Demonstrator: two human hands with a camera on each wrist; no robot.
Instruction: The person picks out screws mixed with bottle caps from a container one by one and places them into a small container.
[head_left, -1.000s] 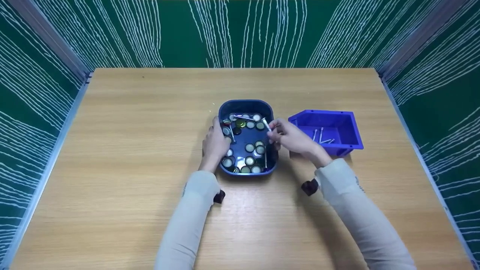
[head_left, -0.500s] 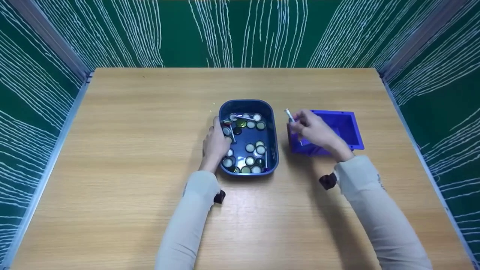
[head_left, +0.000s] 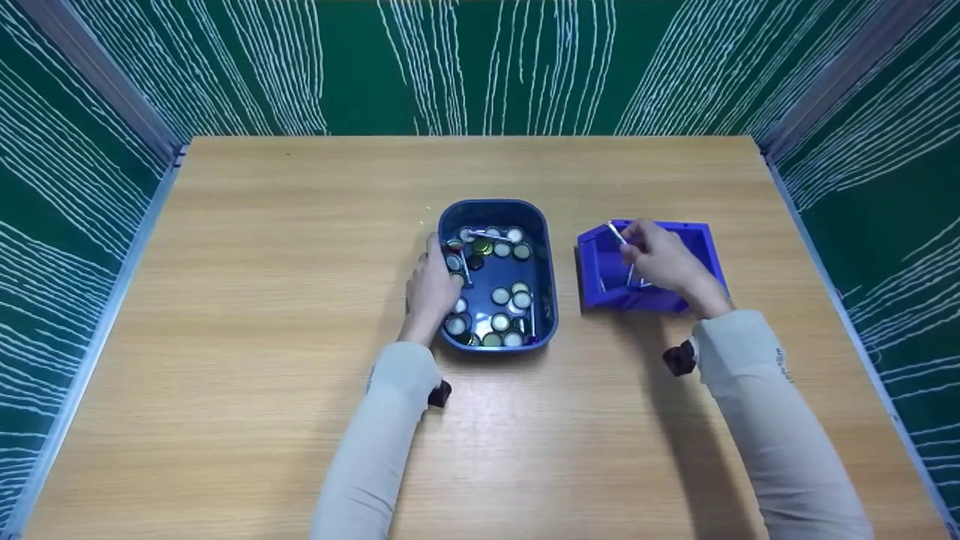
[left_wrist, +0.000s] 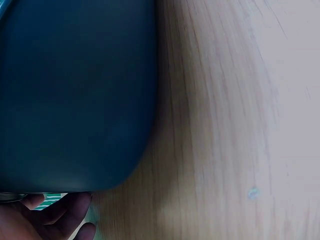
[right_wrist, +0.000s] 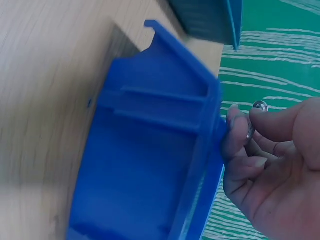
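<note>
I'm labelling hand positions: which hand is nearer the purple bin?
Right. The right hand is over the purple bin; the left hand is off to its left, holding the dark blue tub.

Pale grey sleeves (head_left: pixel 371 457), black wrist blocks (head_left: pixel 679 358), cuff marking (head_left: pixel 781 363) (perhaps lettering)

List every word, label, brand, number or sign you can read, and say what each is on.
No text can be read in any view.
Right sleeve: dark marks by the cuff, perhaps lettering, too small to read.
Left sleeve: faint marks, also too small.
Tub, bin, caps: none legible.
</note>
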